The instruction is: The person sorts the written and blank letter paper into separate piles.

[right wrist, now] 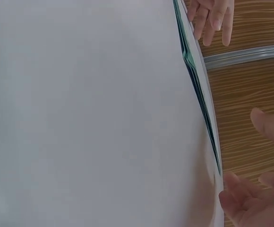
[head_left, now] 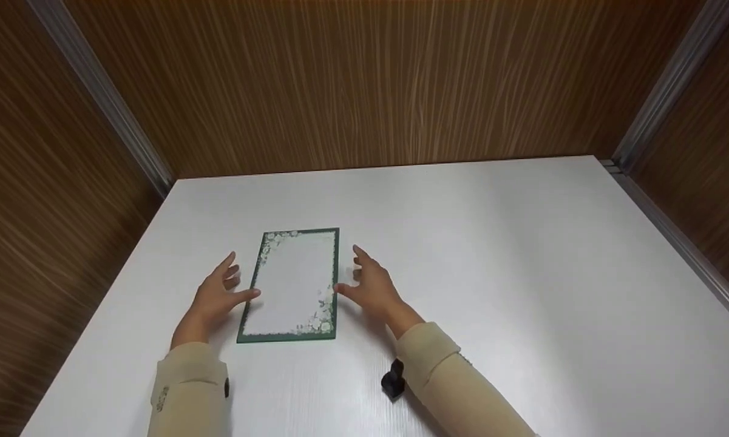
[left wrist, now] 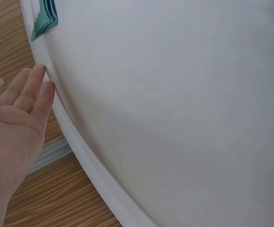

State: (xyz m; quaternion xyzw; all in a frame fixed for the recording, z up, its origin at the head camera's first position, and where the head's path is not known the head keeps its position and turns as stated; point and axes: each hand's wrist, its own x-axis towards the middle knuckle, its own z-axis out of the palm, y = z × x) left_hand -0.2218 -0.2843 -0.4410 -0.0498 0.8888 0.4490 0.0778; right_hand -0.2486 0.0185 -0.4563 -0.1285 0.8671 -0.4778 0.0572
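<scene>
A thin stack of paper sheets (head_left: 294,279) with a green border and white flowers at two corners lies flat on the white table. Its layered green edges (right wrist: 193,71) show in the right wrist view, and one corner (left wrist: 45,21) in the left wrist view. My left hand (head_left: 215,295) is at the stack's left side, fingers spread, its thumb reaching over the left edge. Opposite it, my right hand (head_left: 374,288) has its thumb tip right at the right edge and its other fingers extended beside the stack. Neither hand grips the paper.
The white table (head_left: 491,273) extends to the right and behind the stack. Brown wood-grain panels (head_left: 340,85) with metal corner strips (head_left: 106,97) enclose it at the back and sides. A small black device (head_left: 393,380) sits by the right cuff.
</scene>
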